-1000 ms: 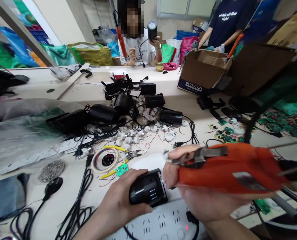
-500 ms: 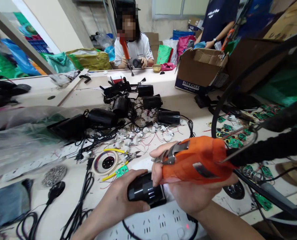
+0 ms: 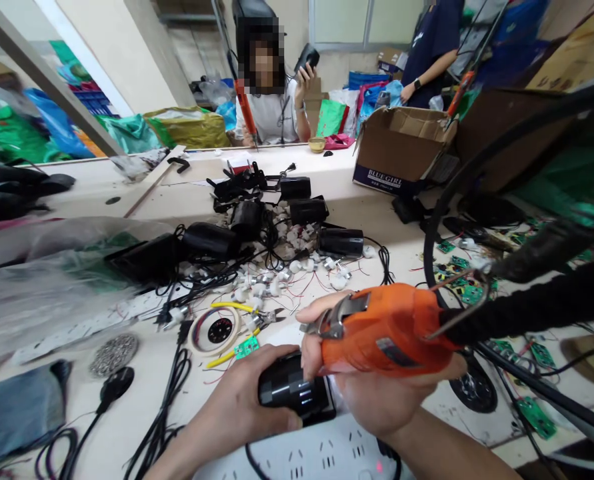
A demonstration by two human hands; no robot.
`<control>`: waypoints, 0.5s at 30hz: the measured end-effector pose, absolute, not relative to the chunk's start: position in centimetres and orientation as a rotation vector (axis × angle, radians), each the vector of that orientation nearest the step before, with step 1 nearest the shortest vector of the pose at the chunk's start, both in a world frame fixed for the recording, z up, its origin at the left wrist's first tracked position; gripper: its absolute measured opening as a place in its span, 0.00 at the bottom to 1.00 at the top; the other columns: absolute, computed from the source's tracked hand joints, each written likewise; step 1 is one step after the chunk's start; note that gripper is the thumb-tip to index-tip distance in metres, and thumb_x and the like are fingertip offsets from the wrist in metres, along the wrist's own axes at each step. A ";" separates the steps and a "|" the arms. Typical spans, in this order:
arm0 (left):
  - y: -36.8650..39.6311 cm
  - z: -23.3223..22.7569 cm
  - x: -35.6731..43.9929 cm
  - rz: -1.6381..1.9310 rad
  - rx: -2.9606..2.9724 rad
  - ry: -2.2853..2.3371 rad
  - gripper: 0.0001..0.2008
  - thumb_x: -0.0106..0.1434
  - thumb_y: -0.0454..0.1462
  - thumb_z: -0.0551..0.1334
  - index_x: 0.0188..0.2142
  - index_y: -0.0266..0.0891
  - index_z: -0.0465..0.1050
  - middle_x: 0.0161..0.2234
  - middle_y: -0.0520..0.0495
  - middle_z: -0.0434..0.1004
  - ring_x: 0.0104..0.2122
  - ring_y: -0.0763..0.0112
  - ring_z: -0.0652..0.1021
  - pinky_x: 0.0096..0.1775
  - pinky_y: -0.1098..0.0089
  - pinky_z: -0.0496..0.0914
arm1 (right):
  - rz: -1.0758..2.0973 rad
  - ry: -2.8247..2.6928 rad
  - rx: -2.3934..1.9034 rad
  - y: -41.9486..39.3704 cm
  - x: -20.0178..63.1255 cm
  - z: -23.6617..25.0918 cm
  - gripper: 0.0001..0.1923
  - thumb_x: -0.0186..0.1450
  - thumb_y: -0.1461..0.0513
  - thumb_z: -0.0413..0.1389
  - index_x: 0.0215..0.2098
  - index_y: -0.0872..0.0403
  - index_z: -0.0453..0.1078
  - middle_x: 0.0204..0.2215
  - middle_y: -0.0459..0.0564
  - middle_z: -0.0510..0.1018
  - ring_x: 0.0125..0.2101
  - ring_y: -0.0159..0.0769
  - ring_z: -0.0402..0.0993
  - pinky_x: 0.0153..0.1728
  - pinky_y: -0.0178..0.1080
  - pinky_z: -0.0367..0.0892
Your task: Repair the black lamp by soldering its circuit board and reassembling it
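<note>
While the left hand [image 3: 237, 407] wraps its fingers round a black cylindrical device [image 3: 293, 395], the right hand [image 3: 377, 393] is clamped on an orange electric screwdriver [image 3: 384, 328] lying at 3 o'clock of it, long axis running 9 to 3, tip just above the device. Both rest over a white power strip [image 3: 317, 457] on the cluttered table [image 3: 357, 200]; cables, circuit boards and a cardboard box [image 3: 401, 150] lie toward 12.
</note>
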State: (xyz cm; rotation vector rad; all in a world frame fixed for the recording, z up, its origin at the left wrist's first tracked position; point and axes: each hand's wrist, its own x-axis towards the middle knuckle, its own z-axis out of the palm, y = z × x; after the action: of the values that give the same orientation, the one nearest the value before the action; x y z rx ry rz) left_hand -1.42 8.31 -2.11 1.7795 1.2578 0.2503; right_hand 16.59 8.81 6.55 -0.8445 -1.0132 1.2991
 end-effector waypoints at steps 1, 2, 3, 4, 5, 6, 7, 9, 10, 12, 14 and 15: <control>8.3 -2.1 -1.4 0.256 1.782 1.259 0.26 0.48 0.46 0.69 0.48 0.44 0.72 0.39 0.50 0.76 0.37 0.64 0.74 0.38 0.69 0.69 | 1.391 -1.020 -0.771 8.8 16.7 6.5 0.38 0.45 0.24 0.48 0.28 0.42 0.77 0.14 0.47 0.73 0.13 0.44 0.69 0.15 0.46 0.69; 8.3 -2.1 -1.4 0.258 1.783 1.263 0.26 0.48 0.46 0.68 0.48 0.44 0.72 0.39 0.50 0.76 0.37 0.64 0.74 0.38 0.69 0.69 | 1.455 -1.013 -0.706 8.9 16.9 6.4 0.36 0.45 0.26 0.51 0.29 0.42 0.77 0.15 0.47 0.74 0.13 0.43 0.69 0.16 0.46 0.70; 8.3 -2.1 -1.4 0.257 1.780 1.267 0.26 0.48 0.46 0.68 0.48 0.44 0.72 0.39 0.50 0.76 0.37 0.64 0.74 0.39 0.69 0.69 | 1.484 -0.994 -0.661 9.0 16.9 6.4 0.34 0.45 0.27 0.54 0.29 0.43 0.77 0.16 0.47 0.74 0.13 0.43 0.69 0.16 0.46 0.69; 8.3 -2.1 -1.4 0.254 1.769 1.271 0.26 0.48 0.46 0.69 0.47 0.43 0.72 0.38 0.50 0.76 0.37 0.64 0.74 0.39 0.68 0.69 | 1.477 -0.967 -0.645 9.0 16.9 6.3 0.33 0.46 0.28 0.55 0.28 0.44 0.76 0.18 0.48 0.75 0.12 0.41 0.68 0.15 0.45 0.69; 8.3 -2.2 -1.4 0.252 1.753 1.276 0.27 0.47 0.45 0.69 0.47 0.44 0.72 0.38 0.50 0.76 0.36 0.64 0.74 0.39 0.68 0.69 | 1.456 -0.947 -0.641 9.1 16.8 6.3 0.33 0.46 0.29 0.55 0.27 0.45 0.76 0.19 0.48 0.76 0.12 0.40 0.67 0.14 0.44 0.68; 8.4 -2.2 -1.4 0.251 1.734 1.281 0.27 0.46 0.45 0.70 0.47 0.44 0.73 0.38 0.51 0.76 0.37 0.64 0.74 0.40 0.68 0.69 | 1.439 -0.946 -0.637 9.1 16.6 6.1 0.33 0.48 0.29 0.55 0.27 0.47 0.75 0.20 0.49 0.76 0.11 0.39 0.66 0.13 0.44 0.67; 8.4 -2.2 -1.4 0.251 1.717 1.288 0.27 0.45 0.44 0.71 0.47 0.44 0.73 0.39 0.51 0.76 0.37 0.64 0.74 0.40 0.67 0.69 | 1.431 -0.967 -0.628 9.1 16.4 6.0 0.34 0.50 0.29 0.53 0.27 0.48 0.75 0.20 0.50 0.76 0.11 0.38 0.65 0.13 0.44 0.67; 8.4 -2.2 -1.5 0.265 1.699 1.294 0.28 0.44 0.43 0.71 0.47 0.44 0.73 0.41 0.51 0.76 0.39 0.62 0.74 0.42 0.66 0.69 | 1.432 -1.053 -0.609 9.1 16.0 5.6 0.39 0.53 0.27 0.48 0.29 0.51 0.75 0.17 0.50 0.73 0.11 0.38 0.64 0.14 0.44 0.68; 8.3 -2.2 -1.5 0.275 1.701 1.290 0.28 0.45 0.43 0.71 0.47 0.44 0.73 0.42 0.50 0.76 0.40 0.62 0.74 0.42 0.66 0.69 | 1.423 -1.092 -0.597 9.1 15.9 5.4 0.42 0.53 0.25 0.44 0.29 0.52 0.74 0.16 0.49 0.71 0.11 0.38 0.63 0.15 0.44 0.68; 8.2 -2.3 -1.6 0.286 1.710 1.263 0.26 0.47 0.43 0.70 0.46 0.44 0.74 0.41 0.50 0.77 0.39 0.62 0.75 0.42 0.66 0.70 | 1.399 -1.143 -0.579 9.1 15.6 5.2 0.45 0.53 0.24 0.40 0.31 0.52 0.74 0.16 0.49 0.71 0.12 0.38 0.64 0.16 0.42 0.67; 8.1 -2.4 -1.7 0.293 1.709 1.230 0.21 0.49 0.43 0.68 0.44 0.43 0.74 0.39 0.51 0.77 0.39 0.63 0.75 0.40 0.67 0.70 | 1.378 -1.165 -0.557 9.1 15.4 5.2 0.44 0.55 0.25 0.40 0.33 0.51 0.74 0.19 0.49 0.72 0.14 0.39 0.66 0.16 0.42 0.67; 8.0 -2.5 -1.7 0.297 1.706 1.221 0.20 0.49 0.43 0.68 0.42 0.42 0.75 0.39 0.51 0.78 0.39 0.63 0.75 0.40 0.68 0.70 | 1.371 -1.163 -0.541 9.1 15.4 5.4 0.42 0.57 0.26 0.41 0.33 0.51 0.74 0.20 0.50 0.72 0.15 0.39 0.66 0.17 0.42 0.66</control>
State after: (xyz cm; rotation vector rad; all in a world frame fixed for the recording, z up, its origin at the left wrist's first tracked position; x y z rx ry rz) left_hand -1.70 8.02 -2.51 1.7061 1.2214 0.2967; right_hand 15.37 9.11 5.37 -0.5407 -1.1631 1.3713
